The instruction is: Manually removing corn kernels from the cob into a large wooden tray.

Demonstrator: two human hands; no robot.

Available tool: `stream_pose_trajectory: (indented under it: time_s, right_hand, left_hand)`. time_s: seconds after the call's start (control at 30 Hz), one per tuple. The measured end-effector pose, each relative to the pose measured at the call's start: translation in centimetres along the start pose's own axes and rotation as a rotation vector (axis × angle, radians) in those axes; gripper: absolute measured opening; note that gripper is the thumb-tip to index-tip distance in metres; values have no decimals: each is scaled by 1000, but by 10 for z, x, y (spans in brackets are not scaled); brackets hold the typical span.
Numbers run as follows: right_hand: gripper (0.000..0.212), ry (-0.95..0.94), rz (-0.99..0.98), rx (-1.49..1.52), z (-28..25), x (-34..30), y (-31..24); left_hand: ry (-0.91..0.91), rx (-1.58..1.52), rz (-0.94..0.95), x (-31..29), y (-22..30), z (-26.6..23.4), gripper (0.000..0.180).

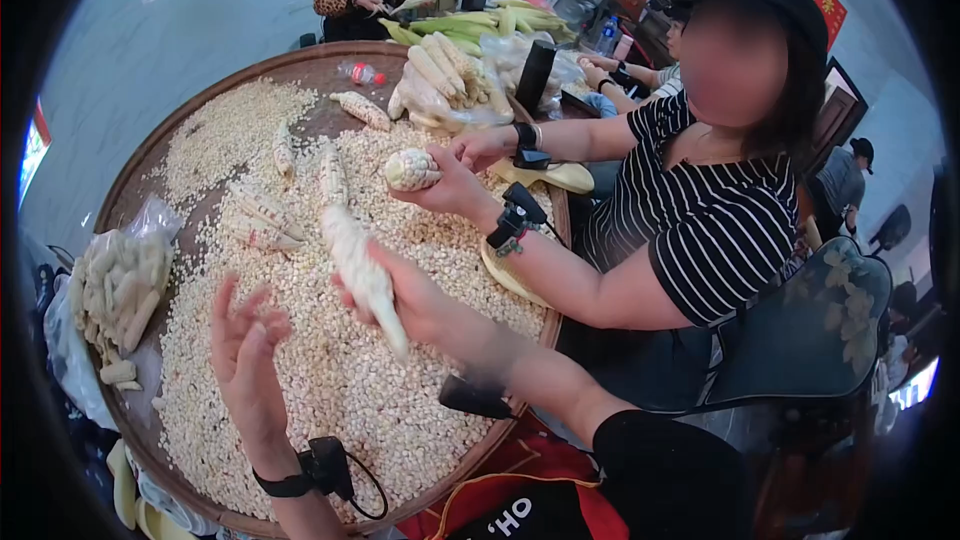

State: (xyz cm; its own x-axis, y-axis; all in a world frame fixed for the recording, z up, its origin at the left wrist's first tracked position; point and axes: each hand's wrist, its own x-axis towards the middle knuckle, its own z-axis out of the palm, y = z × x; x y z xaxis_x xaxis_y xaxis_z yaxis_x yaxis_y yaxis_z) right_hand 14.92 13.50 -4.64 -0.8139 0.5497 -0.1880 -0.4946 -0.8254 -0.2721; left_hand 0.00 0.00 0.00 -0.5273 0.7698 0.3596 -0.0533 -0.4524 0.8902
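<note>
My right hand (pixel 405 292) is wrapped round a pale corn cob (pixel 350 248), which slants over the loose kernels with its narrow end toward me. To its left my left hand (pixel 248 360) is raised with the fingers spread, holding nothing. Beneath both hands lies a thick layer of white corn kernels (pixel 330 410) in a wide round tray (pixel 130 165). Past my right hand, a co-worker's hands (pixel 455 180) grip an ear of corn (pixel 411 169). Partly stripped cobs (pixel 262 217) rest on the kernels beyond my left hand.
A clear bag of bare cobs (pixel 125 275) stands by the left rim. Ears of corn (pixel 445 65) are heaped at the far side, near a bottle (pixel 362 73) with a red cap and a black cylinder (pixel 535 75). A co-worker (pixel 700 210) sits close on the right; others work farther back.
</note>
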Motion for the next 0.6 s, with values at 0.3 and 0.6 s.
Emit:
stream_pose_trajectory:
  time_s: [0.3, 0.6]
  right_hand:
    - [41, 51, 87, -278, -6, -15, 24]
    - [36, -34, 35, -510, 15, -35, 32]
  left_hand:
    - [-264, -119, -169, -23, 10, -2, 26]
    - [-209, -130, -144, -6, 11, -3, 21]
